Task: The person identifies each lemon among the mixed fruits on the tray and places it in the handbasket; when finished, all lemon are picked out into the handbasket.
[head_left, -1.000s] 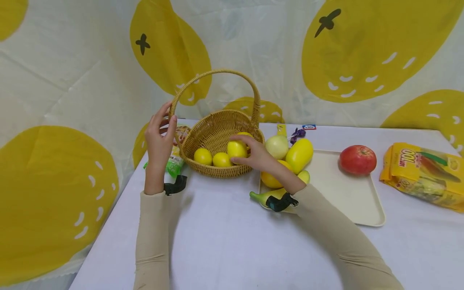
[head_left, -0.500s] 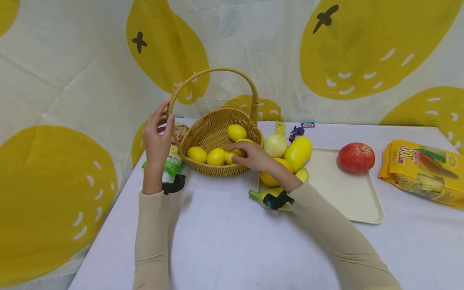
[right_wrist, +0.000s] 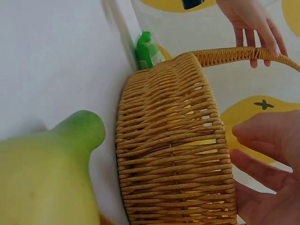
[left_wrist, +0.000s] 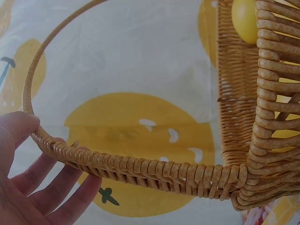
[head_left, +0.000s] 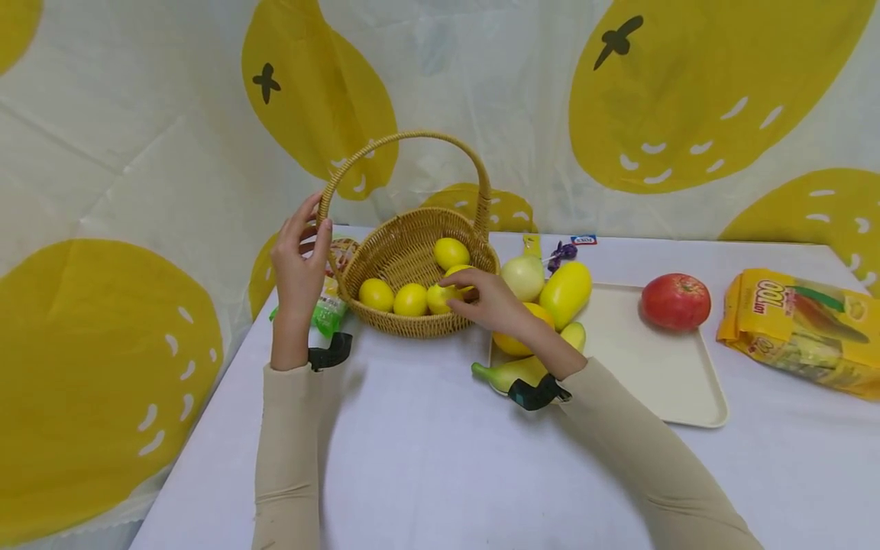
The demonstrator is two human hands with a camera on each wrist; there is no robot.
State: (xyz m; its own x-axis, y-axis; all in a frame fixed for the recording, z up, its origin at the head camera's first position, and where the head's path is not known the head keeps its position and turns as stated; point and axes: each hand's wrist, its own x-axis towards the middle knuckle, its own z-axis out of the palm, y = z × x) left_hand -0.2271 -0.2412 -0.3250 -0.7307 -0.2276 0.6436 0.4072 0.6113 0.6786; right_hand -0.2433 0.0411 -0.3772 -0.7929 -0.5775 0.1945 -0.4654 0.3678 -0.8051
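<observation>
A wicker basket [head_left: 419,327] with a tall arched handle [head_left: 412,136] stands on the table, several lemons [head_left: 410,299] lying inside along its near and right side. My left hand [head_left: 297,263] grips the left side of the handle between thumb and fingers; the left wrist view shows the fingers [left_wrist: 70,183] around the woven strip. Over the basket's right rim is my right hand [head_left: 498,305], its fingers loosely bent above the lemons. In the right wrist view its thumb and fingers are apart with nothing between them, beside the basket wall [right_wrist: 173,154].
Right of the basket, a cream tray [head_left: 660,382] bears a banana [head_left: 512,374], an orange fruit [head_left: 516,340], a yellow mango-like fruit [head_left: 567,294], a pale round one [head_left: 524,276] and a red fruit [head_left: 676,302]. A yellow snack bag [head_left: 800,328] lies farther right; a green packet [head_left: 330,309] lies left.
My right hand lowered a lemon into the basket and let it go, then drew slightly back to the right. My left hand stays on the handle.
</observation>
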